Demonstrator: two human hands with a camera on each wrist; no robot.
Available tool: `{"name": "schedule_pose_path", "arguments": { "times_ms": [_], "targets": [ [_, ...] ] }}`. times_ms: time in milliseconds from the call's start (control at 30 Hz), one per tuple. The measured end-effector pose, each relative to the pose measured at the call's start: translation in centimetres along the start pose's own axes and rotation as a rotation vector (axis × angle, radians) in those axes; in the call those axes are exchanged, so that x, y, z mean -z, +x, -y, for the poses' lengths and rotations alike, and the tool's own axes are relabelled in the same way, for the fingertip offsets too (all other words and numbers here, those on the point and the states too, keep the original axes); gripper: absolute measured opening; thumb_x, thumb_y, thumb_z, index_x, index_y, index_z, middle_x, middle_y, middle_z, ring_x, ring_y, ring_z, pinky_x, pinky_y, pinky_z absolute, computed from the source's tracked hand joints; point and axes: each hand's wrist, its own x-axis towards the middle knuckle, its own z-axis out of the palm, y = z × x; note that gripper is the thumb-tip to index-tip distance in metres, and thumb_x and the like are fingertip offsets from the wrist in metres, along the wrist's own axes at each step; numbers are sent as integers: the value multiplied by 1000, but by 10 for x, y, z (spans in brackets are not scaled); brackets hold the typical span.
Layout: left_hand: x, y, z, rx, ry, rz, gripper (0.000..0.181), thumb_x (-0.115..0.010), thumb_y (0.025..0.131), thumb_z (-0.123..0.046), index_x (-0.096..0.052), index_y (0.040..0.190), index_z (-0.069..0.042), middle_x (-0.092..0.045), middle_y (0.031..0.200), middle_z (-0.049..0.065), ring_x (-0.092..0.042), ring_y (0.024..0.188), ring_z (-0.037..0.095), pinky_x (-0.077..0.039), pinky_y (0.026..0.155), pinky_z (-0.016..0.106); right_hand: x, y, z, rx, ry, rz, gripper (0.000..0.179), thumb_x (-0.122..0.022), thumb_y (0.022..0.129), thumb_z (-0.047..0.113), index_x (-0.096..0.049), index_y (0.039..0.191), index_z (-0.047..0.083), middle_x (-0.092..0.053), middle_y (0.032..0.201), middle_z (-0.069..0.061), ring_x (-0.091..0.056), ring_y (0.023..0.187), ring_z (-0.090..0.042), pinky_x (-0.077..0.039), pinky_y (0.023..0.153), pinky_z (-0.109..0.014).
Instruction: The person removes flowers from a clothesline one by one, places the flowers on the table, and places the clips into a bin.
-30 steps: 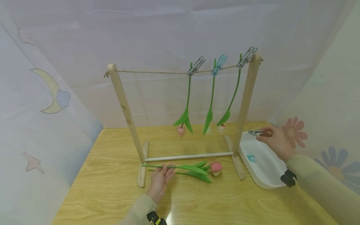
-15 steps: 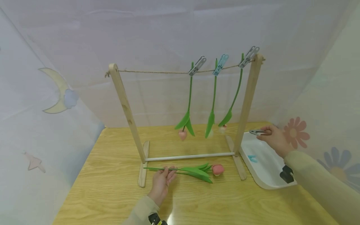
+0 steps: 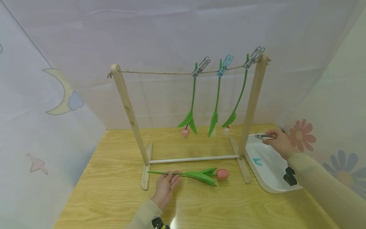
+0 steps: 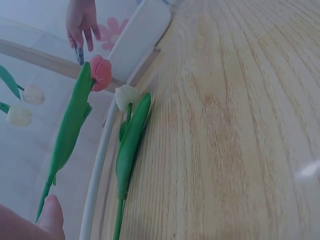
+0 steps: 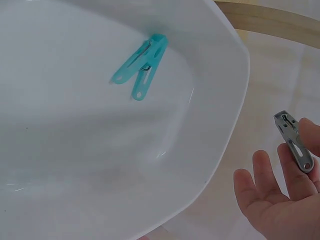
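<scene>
My left hand (image 3: 166, 189) holds the stem of a pink tulip (image 3: 222, 174) low over the front of the table, its bloom to the right. A white tulip (image 4: 131, 145) lies on the wood beneath it in the left wrist view; the pink one hides it in the head view. My right hand (image 3: 280, 144) pinches a grey clothespin (image 5: 294, 142) between thumb and fingers, above the far end of a white tray (image 3: 264, 183). Inside that tray lies a turquoise clothespin (image 5: 142, 67).
A wooden rack (image 3: 130, 117) with a twine line (image 3: 157, 73) stands behind the left hand. Three tulips hang head down at its right half, under a grey clip (image 3: 201, 66), a blue clip (image 3: 225, 65) and another grey clip (image 3: 254, 58). A white rod (image 3: 194, 159) joins the feet.
The left hand and the pink tulip have come slightly nearer and to the right, and the second stem below is now covered. The right hand keeps its pinch on the clothespin and has barely moved.
</scene>
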Motion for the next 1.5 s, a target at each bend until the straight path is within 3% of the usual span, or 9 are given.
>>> {"name": "schedule_pose_path", "arguments": {
  "times_ms": [100,233,367,500,667,767,1000,1300,1500],
  "targets": [
    [1,1,2,4,6,11,25,-33,107,-7,-34,118,16,-56,120,24,-66,101,15,-48,97,30,-1,2,-3,-9,8,7,44,-63,92,3,-37,122,-16,-43,127,-42,-59,103,-32,-48,82,-31],
    [1,2,5,11,13,18,29,-31,107,-8,-31,120,17,-47,130,32,-65,105,17,-46,99,32,-2,6,-9,-23,17,33,47,-60,93,4,-34,126,-19,-38,129,-42,-42,118,-53,-44,91,-56],
    [2,3,6,12,23,26,24,-30,107,-8,-31,117,14,-41,134,36,-62,112,23,-44,102,36,-5,11,-16,-15,-12,28,45,-62,92,5,-40,123,-18,-43,126,-41,-47,112,-48,-50,82,-46],
    [3,4,8,13,23,27,22,-28,107,-6,-31,118,13,-44,131,35,-59,116,28,-42,103,39,-8,14,-22,-19,-22,41,41,-64,91,5,-43,119,-17,-48,121,-40,-57,94,-27,-50,66,-30],
    [4,4,11,24,26,31,18,-29,107,-7,-35,113,9,-52,123,27,-60,115,28,-42,103,40,-9,17,-28,-54,-5,91,44,-65,91,6,-42,120,-18,-49,120,-41,-56,85,-11,-51,67,-34],
    [3,4,12,30,43,38,21,-29,108,-8,-34,116,11,-51,125,28,-58,118,30,-44,102,38,-10,19,-33,-91,0,112,45,-64,91,6,-41,122,-18,-50,120,-40,-57,87,-15,-52,69,-37],
    [3,4,13,50,59,52,28,-30,108,-9,-31,123,15,-49,129,29,-60,116,26,-43,102,36,-8,22,-44,-149,35,136,51,-63,92,7,-35,126,-19,-45,125,-41,-52,107,-41,-52,76,-44],
    [9,8,21,61,55,37,32,-33,107,-7,-36,123,20,-58,123,26,-66,104,17,-47,98,33,-10,31,-51,-199,39,193,52,-65,91,8,-36,125,-19,-66,92,-7,-60,77,-8,-51,68,-37],
    [11,9,23,85,32,13,32,-34,107,-7,-33,124,19,-62,113,16,-67,95,12,-48,97,31,-11,33,-51,-254,36,210,57,-62,93,14,-32,129,-19,-56,114,-33,-66,88,-25,-52,75,-47]
  ]
}}
